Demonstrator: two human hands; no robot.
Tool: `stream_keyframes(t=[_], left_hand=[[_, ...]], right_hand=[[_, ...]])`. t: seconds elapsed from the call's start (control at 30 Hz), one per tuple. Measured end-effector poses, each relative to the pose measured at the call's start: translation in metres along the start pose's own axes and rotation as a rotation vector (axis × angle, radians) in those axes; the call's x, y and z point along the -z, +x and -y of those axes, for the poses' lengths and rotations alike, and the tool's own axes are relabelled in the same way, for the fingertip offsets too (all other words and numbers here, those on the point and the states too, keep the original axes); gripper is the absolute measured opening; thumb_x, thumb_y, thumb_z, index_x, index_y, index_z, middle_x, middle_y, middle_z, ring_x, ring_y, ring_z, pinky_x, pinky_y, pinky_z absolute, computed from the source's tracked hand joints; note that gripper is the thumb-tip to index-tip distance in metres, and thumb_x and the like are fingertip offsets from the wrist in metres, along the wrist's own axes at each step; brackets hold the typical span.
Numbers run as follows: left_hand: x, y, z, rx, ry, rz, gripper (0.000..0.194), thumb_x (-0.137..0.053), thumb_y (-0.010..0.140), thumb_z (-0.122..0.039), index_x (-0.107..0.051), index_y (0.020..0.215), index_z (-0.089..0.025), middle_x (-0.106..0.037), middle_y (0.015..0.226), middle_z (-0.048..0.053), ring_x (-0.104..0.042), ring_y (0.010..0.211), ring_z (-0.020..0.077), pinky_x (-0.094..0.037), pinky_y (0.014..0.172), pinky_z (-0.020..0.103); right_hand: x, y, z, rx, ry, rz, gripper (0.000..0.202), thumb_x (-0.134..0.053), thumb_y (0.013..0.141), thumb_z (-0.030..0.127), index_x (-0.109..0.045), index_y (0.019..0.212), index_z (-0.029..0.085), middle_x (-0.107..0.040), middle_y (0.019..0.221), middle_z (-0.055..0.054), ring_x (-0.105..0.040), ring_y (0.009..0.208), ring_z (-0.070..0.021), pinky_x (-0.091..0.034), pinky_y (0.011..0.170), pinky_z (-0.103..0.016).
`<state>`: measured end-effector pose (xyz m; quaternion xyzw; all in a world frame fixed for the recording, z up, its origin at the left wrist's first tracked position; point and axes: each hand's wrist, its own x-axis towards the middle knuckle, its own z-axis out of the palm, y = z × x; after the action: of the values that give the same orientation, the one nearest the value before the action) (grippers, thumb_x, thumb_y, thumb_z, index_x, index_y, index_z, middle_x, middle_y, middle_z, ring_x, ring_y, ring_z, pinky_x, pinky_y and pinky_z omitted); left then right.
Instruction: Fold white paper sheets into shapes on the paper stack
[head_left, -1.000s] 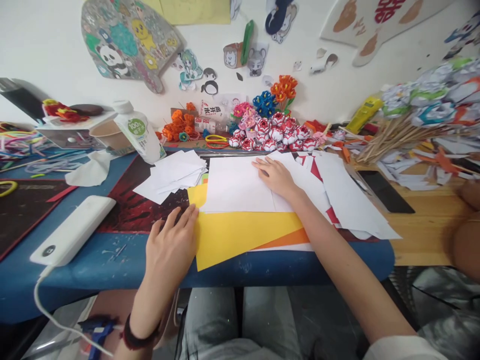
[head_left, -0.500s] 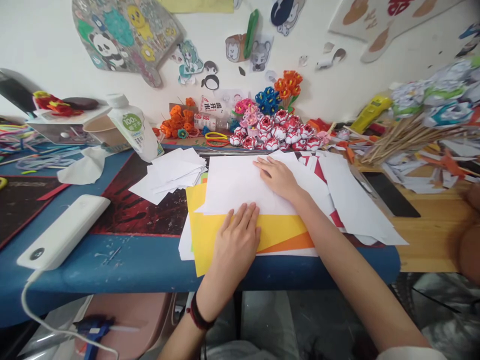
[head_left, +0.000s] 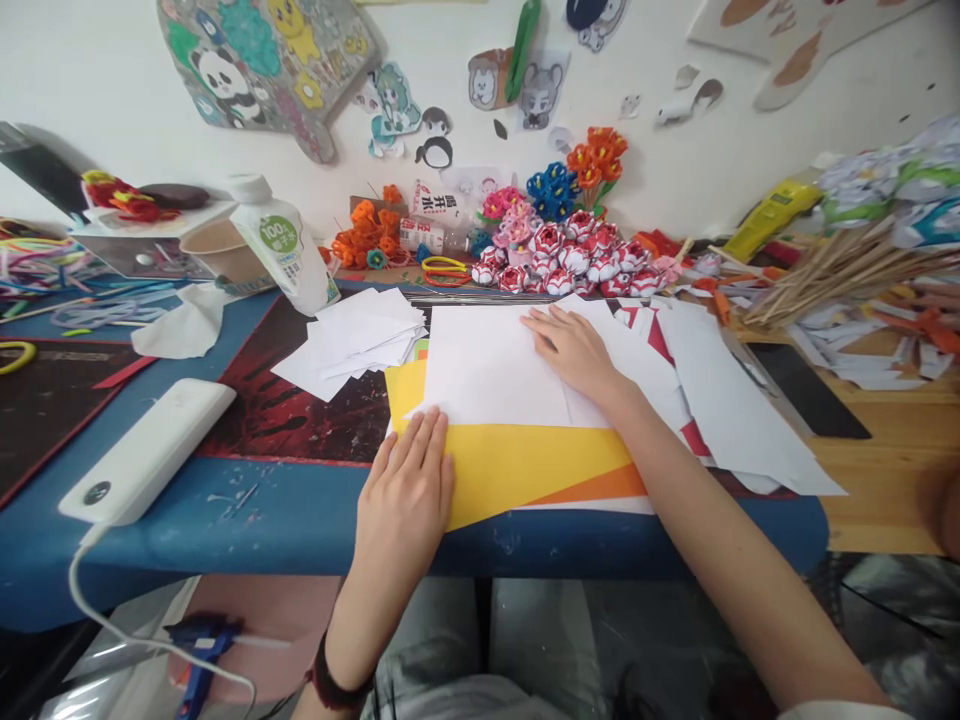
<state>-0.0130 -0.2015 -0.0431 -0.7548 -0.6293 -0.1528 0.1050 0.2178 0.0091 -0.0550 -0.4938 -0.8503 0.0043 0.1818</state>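
Observation:
A white sheet of paper (head_left: 487, 365) lies over a yellow sheet (head_left: 517, 465), with an orange sheet (head_left: 600, 483) showing beneath at the front. My left hand (head_left: 409, 490) lies flat, fingers stretched out, at the lower left corner of the white sheet and over the yellow one. My right hand (head_left: 574, 350) rests flat near the white sheet's upper right, fingers spread a little. To the left sits a pile of small white paper pieces (head_left: 360, 335). Long white strips of paper (head_left: 735, 390) lie to the right of my right arm.
A white power bank (head_left: 150, 450) with a cable lies at the left. Behind stand a white bottle (head_left: 281, 245), a paper cup (head_left: 225, 255) and red-white paper flowers (head_left: 570, 250). Wooden sticks (head_left: 832, 275) lie at the right. Below the table is a blue glue gun (head_left: 202, 650).
My left hand has slid left along the front of the white sheet to its lower left corner. My right hand stays at the same place on the paper. The view has shifted slightly.

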Motion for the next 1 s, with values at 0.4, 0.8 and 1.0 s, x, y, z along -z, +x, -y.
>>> stream_keyframes(t=[0.4,0.8,1.0], left_hand=[[-0.003,0.012,-0.027,-0.010,-0.024,-0.014,0.049,-0.038,0.095,-0.014,-0.049,0.143,-0.012,-0.053,0.142,0.015,-0.047,0.135,0.0307,-0.040,0.111,0.052],[-0.015,0.025,-0.022,0.022,-0.126,0.034,0.048,-0.038,0.100,-0.031,-0.046,0.144,-0.012,-0.048,0.147,0.011,-0.043,0.139,0.0254,-0.035,0.117,0.048],[-0.009,0.015,-0.002,0.117,-0.076,0.005,0.049,-0.040,0.098,-0.027,-0.045,0.145,-0.016,-0.050,0.146,0.011,-0.048,0.135,0.0261,-0.033,0.116,0.051]], right_hand=[[-0.011,-0.012,0.093,0.219,0.189,0.074,0.050,-0.028,0.098,0.019,-0.047,0.144,0.012,-0.043,0.152,-0.010,-0.035,0.144,-0.0198,-0.025,0.120,-0.043],[-0.019,-0.009,0.079,0.208,0.318,0.128,0.050,-0.029,0.100,0.023,-0.041,0.149,0.020,-0.040,0.154,-0.004,-0.032,0.145,-0.0173,-0.026,0.122,-0.042],[-0.010,-0.013,0.087,0.240,0.218,0.155,0.049,-0.041,0.099,0.039,-0.043,0.147,0.031,-0.030,0.159,0.000,-0.026,0.147,-0.0236,-0.024,0.121,-0.047]])
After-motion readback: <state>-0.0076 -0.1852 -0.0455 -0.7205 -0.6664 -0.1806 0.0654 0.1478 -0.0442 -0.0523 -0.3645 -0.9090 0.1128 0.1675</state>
